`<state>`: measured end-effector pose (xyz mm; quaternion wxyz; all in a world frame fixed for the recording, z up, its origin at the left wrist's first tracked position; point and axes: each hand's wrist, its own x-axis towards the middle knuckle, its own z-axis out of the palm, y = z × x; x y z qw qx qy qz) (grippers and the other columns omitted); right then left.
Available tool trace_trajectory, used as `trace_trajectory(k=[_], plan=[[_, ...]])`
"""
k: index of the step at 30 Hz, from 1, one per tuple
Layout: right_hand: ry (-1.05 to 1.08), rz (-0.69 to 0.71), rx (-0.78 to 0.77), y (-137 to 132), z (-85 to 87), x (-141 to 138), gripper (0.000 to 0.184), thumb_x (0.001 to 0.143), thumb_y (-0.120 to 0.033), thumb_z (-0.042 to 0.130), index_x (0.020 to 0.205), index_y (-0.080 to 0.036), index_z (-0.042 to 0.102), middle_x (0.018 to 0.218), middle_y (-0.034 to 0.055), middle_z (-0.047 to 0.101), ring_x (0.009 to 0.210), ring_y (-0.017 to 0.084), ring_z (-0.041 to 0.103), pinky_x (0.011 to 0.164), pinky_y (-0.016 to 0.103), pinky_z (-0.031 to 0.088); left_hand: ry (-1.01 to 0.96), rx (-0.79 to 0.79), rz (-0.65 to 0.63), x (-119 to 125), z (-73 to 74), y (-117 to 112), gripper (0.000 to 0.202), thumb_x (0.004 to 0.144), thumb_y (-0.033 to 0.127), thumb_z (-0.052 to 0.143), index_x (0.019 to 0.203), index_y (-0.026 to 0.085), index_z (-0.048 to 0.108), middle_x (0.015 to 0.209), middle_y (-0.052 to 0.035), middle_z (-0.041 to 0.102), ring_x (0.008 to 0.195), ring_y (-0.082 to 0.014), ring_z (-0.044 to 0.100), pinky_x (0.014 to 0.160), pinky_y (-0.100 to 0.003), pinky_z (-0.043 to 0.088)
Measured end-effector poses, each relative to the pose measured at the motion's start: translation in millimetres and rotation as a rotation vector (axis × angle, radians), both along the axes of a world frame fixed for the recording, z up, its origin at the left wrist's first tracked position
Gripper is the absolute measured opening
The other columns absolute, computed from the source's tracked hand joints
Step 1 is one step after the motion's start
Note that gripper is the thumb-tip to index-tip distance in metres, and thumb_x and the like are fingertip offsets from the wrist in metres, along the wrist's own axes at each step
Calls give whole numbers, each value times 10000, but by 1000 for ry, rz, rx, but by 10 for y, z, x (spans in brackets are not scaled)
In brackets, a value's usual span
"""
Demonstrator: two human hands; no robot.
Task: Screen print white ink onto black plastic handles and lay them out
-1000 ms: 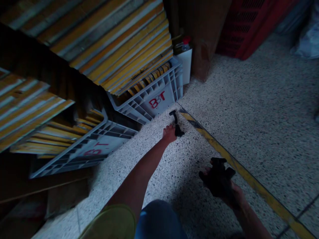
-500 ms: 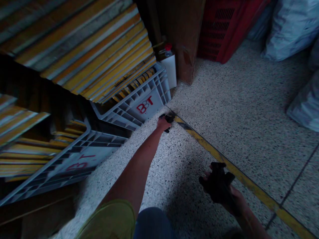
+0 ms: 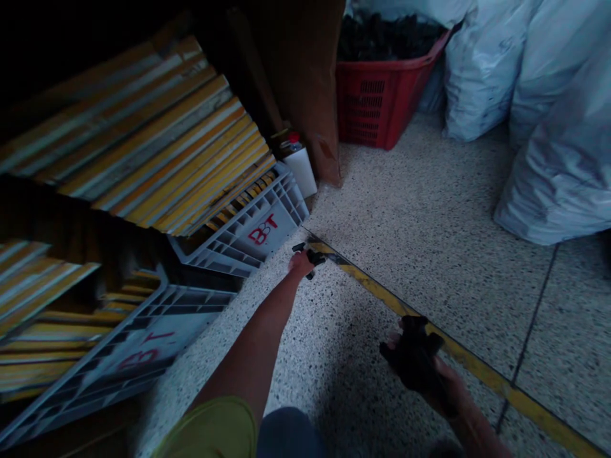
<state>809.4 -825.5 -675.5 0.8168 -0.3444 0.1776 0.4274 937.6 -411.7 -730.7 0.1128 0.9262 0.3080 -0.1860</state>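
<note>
My left hand (image 3: 298,263) is stretched out low over the speckled floor, near the end of the yellow-and-black floor stripe. Its fingers are closed around a small black plastic part (image 3: 316,257) with jutting ends. At the lower right, my right hand (image 3: 449,380) grips a larger clump of black plastic parts (image 3: 414,355). These look like several pieces bunched together, too dark to separate. A few fingertips show at the clump's left side; the other fingers are mostly hidden behind it.
Grey crates (image 3: 281,232) marked in red stand at the left, with stacks of yellow-edged boards (image 3: 191,152) above. A white bottle (image 3: 301,172) with a red cap stands behind. Further back are a red basket (image 3: 367,105) of black pieces and bulging white sacks (image 3: 563,172).
The view has tilted up and turned right, showing more of the red basket and sacks. Both hands keep their black parts; my left hand sits slightly lower and further left in view.
</note>
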Motion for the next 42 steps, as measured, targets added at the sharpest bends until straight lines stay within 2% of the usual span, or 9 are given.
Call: trace_trajectory(k=[9, 14, 18, 22, 24, 29, 34, 38, 42], plan=[[14, -64, 16, -195, -118, -86, 833, 652, -524, 755, 1400, -300, 466, 1323, 118, 606, 1250, 370, 528, 1102, 600, 301, -81, -91, 97, -85, -10, -222, 634, 681, 260, 715, 1278, 158, 527, 1264, -219, 570, 1187, -381, 554, 917, -472, 461], [-4, -88, -6, -249, 29, -33, 750, 704, -552, 706, 1380, -307, 494, 1285, 109, 635, 1238, 361, 541, 1090, 609, 317, -208, -391, 226, -248, 484, -478, 683, 658, 254, 728, 1291, 112, 511, 1191, -201, 642, 1158, -344, 587, 900, -428, 486], [11, -151, -26, -206, 827, 97, 704, 724, -500, 713, 1369, -306, 504, 1290, 85, 634, 1241, 344, 542, 1078, 607, 346, -318, -832, 283, -820, 1430, -988, 504, 775, 349, 579, 1212, 98, 589, 1091, -154, 701, 964, -256, 680, 821, -369, 534], [14, -176, -7, -51, 2147, 232, 660, 722, -425, 743, 1331, -268, 543, 1266, 91, 649, 1230, 331, 552, 1061, 592, 383, -419, -1679, 539, -1476, 2756, -1558, 571, 622, 325, 660, 1159, 134, 629, 1122, -139, 698, 887, -241, 688, 818, -376, 523], [-18, -154, 0, 62, 2853, 248, 626, 732, -415, 742, 1310, -260, 560, 1252, 89, 657, 1216, 318, 564, 1044, 568, 412, -376, -1889, 626, -1675, 3463, -1779, 584, 548, 291, 695, 1111, 144, 651, 1093, -130, 706, 853, -245, 687, 780, -369, 518], [-131, -32, -144, 311, 4468, 44, 641, 661, -366, 813, 1248, -212, 609, 1151, 92, 703, 1068, 318, 651, 968, 495, 492, -445, -1806, 583, -1852, 5164, -2078, 544, 533, 197, 744, 1073, 164, 680, 1027, -95, 717, 936, -268, 668, 861, -382, 490], [-219, 86, -182, 403, 5644, -241, 587, 604, -390, 851, 1132, -209, 668, 1069, 88, 725, 1005, 345, 671, 902, 496, 524, -453, -1628, 605, -2113, 6628, -2176, 497, 496, 138, 766, 990, 177, 731, 888, -54, 728, 885, -258, 669, 849, -358, 493], [-296, 253, -106, 554, 6339, -323, 483, 636, -467, 823, 1037, -222, 712, 994, 80, 733, 1054, 352, 650, 928, 495, 507, -543, -1553, 781, -2427, 7424, -2180, 370, 503, 172, 742, 873, 168, 738, 803, -62, 717, 761, -237, 662, 735, -349, 511], [-384, 389, -75, 1016, 6946, -227, 429, 671, -465, 796, 1039, -262, 710, 1027, 50, 729, 1097, 326, 632, 946, 465, 499, -758, -1484, 916, -2594, 7875, -1911, 345, 518, 228, 736, 857, 167, 728, 777, -71, 711, 676, -207, 643, 640, -312, 498]])
